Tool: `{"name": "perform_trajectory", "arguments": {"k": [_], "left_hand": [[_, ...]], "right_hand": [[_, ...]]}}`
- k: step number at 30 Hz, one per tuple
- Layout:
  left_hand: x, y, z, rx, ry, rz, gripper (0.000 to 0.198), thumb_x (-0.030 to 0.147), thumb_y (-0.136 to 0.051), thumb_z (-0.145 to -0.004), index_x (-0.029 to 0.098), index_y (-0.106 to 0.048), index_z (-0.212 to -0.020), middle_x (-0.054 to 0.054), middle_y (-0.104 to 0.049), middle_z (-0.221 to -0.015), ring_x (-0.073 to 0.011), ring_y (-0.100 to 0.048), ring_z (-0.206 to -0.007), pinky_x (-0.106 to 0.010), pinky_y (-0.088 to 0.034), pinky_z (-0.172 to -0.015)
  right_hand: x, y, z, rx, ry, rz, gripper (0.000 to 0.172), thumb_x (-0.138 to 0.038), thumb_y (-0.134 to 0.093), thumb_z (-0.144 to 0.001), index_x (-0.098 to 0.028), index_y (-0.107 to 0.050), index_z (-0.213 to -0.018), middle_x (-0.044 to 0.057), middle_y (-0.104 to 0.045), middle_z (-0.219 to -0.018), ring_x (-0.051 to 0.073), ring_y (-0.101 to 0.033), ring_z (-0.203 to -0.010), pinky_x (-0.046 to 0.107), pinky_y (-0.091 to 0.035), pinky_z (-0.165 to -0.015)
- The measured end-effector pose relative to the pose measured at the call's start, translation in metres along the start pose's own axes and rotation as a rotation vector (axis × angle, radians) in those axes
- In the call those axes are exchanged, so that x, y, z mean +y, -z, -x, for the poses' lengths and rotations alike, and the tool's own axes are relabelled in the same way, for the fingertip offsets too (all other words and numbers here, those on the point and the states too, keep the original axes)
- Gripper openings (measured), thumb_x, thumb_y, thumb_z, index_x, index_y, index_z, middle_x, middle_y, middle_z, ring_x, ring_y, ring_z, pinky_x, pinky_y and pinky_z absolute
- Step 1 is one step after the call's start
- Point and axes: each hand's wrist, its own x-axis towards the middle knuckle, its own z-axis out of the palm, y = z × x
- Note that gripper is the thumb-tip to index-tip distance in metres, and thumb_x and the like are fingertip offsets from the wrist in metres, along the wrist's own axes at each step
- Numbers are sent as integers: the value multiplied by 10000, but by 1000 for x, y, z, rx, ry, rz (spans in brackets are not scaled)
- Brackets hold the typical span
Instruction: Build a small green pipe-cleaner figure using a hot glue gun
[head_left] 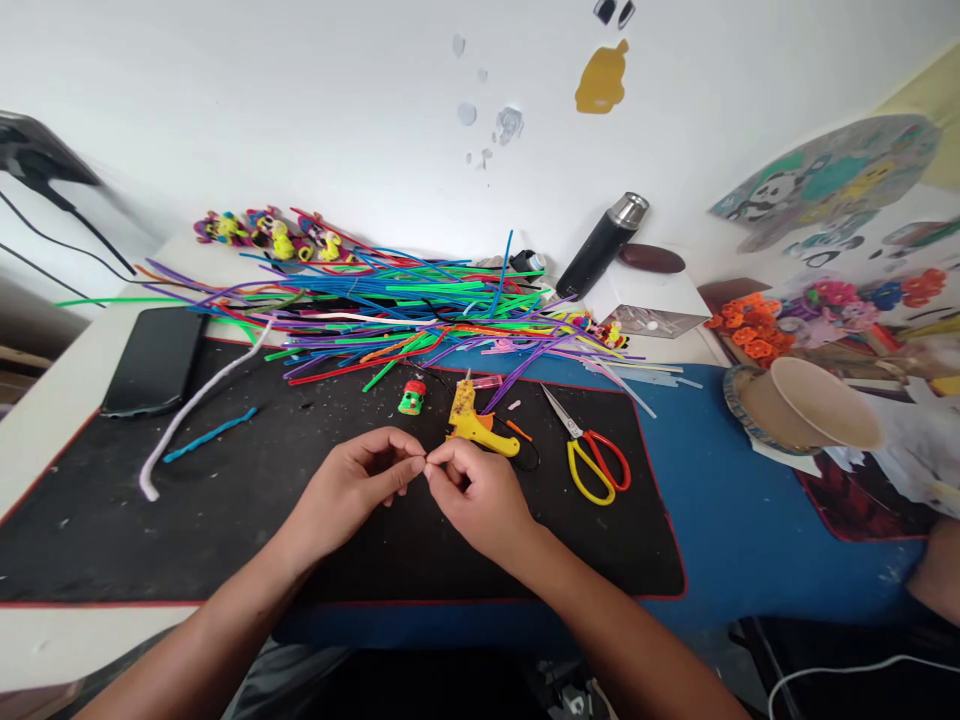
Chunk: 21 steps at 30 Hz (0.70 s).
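Over the middle of the black mat (247, 540), my left hand (365, 480) and my right hand (472, 490) meet at the fingertips. Both are pinched closed, thumb against forefinger; whatever lies between them is too small or hidden to make out. Just beyond the fingers sits a small red and green figure (412, 397). A yellow hot glue gun (474, 415) lies right behind my right hand. Farther right are scissors (592, 455) with one yellow and one red handle, blades apart. A white pipe cleaner (199, 405) and a twisted blue pipe cleaner (210, 435) lie to the left.
A wide heap of coloured pipe cleaners (420, 300) spans the back, with small finished figures (277, 235) behind it. A phone (155, 360) is at left. A black flask (600, 248) stands near a white box (649, 300). A cup (821, 405) and another person's arm (936, 575) are at right.
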Motion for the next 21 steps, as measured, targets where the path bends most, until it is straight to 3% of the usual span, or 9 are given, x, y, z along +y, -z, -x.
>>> {"name": "perform_trajectory", "arguments": {"k": [8, 15, 21], "left_hand": [[-2, -3, 8, 81, -57, -27, 358, 537, -852, -853, 189, -781, -892, -10, -665, -740, -142, -559, -644, -219, -465, -534], [-10, -4, 9, 52, -33, 41, 329, 509, -825, -890, 188, -755, -906, 16, -635, -668, -128, -550, -588, -218, -473, -532], [-11, -6, 15, 103, -66, -31, 334, 522, -803, -912, 192, -762, -935, 3, -656, -703, -143, -579, -623, -218, -493, -531]], "right_hand": [[-6, -1, -1, -20, -33, -69, 128, -297, -637, -960, -221, -682, -867, -79, -477, -603, 109, -432, -521, 253, -356, -563], [-9, -2, 0, -55, -84, -131, 129, -296, -636, -947, -221, -670, -849, -77, -478, -602, 111, -437, -531, 256, -342, -545], [-9, -4, 0, -45, -120, -181, 130, -307, -638, -933, -217, -664, -843, -76, -477, -601, 115, -434, -536, 259, -338, -542]]}}
